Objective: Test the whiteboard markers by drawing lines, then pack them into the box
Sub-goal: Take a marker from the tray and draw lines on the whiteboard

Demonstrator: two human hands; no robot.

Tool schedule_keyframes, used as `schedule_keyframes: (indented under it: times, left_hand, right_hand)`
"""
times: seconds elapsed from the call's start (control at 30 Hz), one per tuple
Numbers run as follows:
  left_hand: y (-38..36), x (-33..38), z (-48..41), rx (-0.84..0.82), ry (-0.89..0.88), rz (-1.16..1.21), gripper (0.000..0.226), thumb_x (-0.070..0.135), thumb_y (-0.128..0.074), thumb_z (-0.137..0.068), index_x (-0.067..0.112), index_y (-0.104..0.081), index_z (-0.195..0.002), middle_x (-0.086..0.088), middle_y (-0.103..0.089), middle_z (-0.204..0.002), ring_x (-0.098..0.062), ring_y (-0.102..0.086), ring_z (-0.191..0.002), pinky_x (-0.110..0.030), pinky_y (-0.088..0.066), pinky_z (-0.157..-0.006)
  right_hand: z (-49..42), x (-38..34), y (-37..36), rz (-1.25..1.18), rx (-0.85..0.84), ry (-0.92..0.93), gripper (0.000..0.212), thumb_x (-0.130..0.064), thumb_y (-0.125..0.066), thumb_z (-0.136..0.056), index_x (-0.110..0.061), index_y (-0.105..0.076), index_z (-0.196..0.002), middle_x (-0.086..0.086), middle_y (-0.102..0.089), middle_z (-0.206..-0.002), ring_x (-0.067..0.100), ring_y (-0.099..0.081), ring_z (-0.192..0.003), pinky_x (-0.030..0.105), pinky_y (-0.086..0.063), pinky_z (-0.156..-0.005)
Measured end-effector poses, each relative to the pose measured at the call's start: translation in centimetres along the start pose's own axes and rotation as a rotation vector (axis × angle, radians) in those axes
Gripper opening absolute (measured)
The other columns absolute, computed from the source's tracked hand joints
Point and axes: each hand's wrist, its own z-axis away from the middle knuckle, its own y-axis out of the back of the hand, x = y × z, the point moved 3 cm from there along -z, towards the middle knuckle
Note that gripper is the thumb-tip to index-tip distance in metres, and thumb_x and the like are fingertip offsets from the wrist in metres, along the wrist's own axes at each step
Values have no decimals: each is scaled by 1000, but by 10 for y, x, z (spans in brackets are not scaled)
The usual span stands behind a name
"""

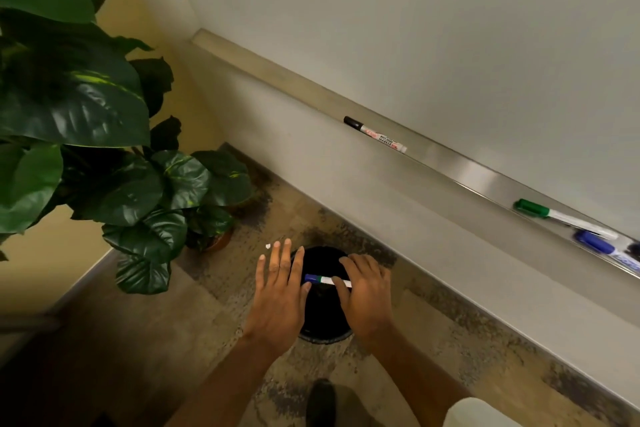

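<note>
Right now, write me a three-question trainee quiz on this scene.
1. True or false: the black marker lies on the tray.
2. The held marker has a cap that is: A red, B blue, C yellow.
3. Fill in: the left hand and right hand are above a black ___.
Key: 1 true; 2 B; 3 bin.
</note>
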Motion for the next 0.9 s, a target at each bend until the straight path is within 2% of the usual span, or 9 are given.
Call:
schedule_keyframes:
  times: [0.17,0.3,0.47,0.57,0.77,0.9]
  left_hand:
    - [11,6,-4,-4,11,6,62,41,-18,-109,9,-17,-162,-17,-10,-170,-33,-2,-158,-58,-18,-124]
    - [27,27,-15,13,0,31,61,41,-22,-109,9,-19,-161,-16,-13,-170,-32,-4,-158,-59,-19,-122]
    - [57,62,-28,62,-51,55,61,41,-26,-109,10,-21,-161,-14,-11,-170,-30,-4,-158,-54,-11,-124]
    - [76,90,-38,91,-99,80,61,42,-26,-109,9,-25,-161,-14,-14,-170,-31,-7,-158,-54,-11,-124]
    - [109,165,-61,125,-222,123,62,43,-27,-110,13,-14,-163,-11,-4,-171,-27,4,-158,-53,-6,-125]
    - [118,210,-79,120,-277,137,62,42,-25,-111,14,-10,-164,-11,0,-171,-27,8,-158,-53,-4,-125]
  right_hand:
    - [9,18,15,-64,75,-59,34,-39,-52,-94,-18,-67,-116,1,-66,-121,24,-54,-118,41,-40,-95]
    - [18,31,45,-89,164,-67,32,-36,-59,-92,-17,-67,-117,3,-65,-123,24,-53,-121,37,-33,-98]
    - [24,51,87,-138,230,-87,35,-36,-58,-93,-15,-66,-120,3,-63,-128,24,-51,-125,40,-34,-103]
    - [25,66,121,-148,319,-83,32,-33,-60,-93,-14,-67,-118,2,-63,-127,23,-51,-125,41,-37,-102]
    - [23,117,185,-138,486,-149,28,-24,-63,-91,-14,-67,-116,3,-64,-126,22,-52,-124,38,-36,-104]
    - [20,158,215,-98,529,-193,29,-25,-61,-92,-14,-66,-119,3,-64,-127,23,-52,-125,38,-35,-107]
